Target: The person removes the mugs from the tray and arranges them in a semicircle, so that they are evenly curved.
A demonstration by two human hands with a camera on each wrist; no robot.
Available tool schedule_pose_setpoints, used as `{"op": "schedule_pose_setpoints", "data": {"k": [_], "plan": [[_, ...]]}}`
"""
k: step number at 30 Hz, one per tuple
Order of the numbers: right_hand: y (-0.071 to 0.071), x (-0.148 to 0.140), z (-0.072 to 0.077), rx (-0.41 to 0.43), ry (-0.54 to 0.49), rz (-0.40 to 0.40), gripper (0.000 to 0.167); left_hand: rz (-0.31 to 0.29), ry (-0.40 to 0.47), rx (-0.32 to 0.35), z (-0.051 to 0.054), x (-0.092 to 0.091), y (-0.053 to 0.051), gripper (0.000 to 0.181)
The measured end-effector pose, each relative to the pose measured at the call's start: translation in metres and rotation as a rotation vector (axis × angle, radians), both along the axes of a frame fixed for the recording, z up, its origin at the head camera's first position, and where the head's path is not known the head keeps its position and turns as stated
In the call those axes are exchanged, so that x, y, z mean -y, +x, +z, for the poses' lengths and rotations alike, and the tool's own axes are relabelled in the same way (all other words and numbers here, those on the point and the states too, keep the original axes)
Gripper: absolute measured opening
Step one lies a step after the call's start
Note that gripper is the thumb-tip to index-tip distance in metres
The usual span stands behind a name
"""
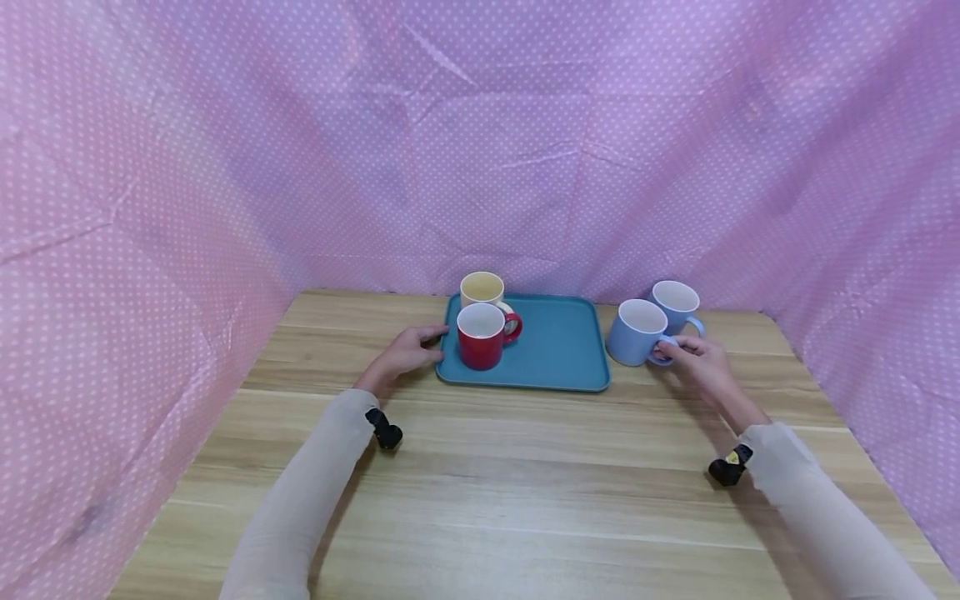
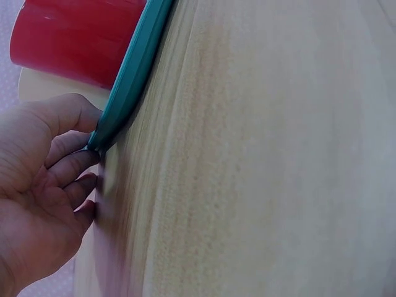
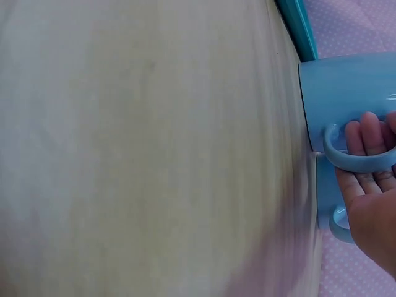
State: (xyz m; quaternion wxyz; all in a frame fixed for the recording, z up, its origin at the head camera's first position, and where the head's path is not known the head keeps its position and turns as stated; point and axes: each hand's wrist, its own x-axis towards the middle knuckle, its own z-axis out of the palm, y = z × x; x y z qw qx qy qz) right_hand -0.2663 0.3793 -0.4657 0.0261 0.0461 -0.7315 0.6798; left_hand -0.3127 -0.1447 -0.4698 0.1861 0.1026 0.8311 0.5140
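Observation:
My left hand is at the left edge of a teal tray. In the left wrist view its thumb and fingers pinch the tray's rim. On the tray's left side stand a red mug with a white inside and, behind it, a cream mug partly hidden by it. To the right of the tray, my right hand holds the handle of a light blue mug. Its fingers pass through the handle. The mug stands upright on the table.
A second light blue mug stands just behind the held one, its handle turned to the right. The wooden table stretches in front of the tray. A pink dotted cloth hangs at the back and along both sides.

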Motion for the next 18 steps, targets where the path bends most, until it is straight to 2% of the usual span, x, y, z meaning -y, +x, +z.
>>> {"op": "schedule_pose_setpoints", "data": {"k": [5, 9, 12, 18], "plan": [[-0.0028, -0.0003, -0.0016, 0.0, 0.008, 0.01, 0.011, 0.002, -0.008, -0.008, -0.0025, -0.0009, -0.0002, 0.06], [-0.0052, -0.0004, -0.0005, 0.011, 0.059, 0.003, 0.024, 0.008, -0.018, -0.011, -0.0028, -0.0007, -0.0006, 0.06], [-0.0059, -0.0009, -0.0009, 0.022, 0.113, -0.023, 0.027, 0.001, -0.025, -0.019, -0.0024, -0.0003, -0.0008, 0.06], [-0.0057, 0.0002, -0.0046, 0.03, 0.198, -0.092, 0.021, -0.019, -0.024, -0.033, -0.0018, -0.0007, -0.0008, 0.06]]}}
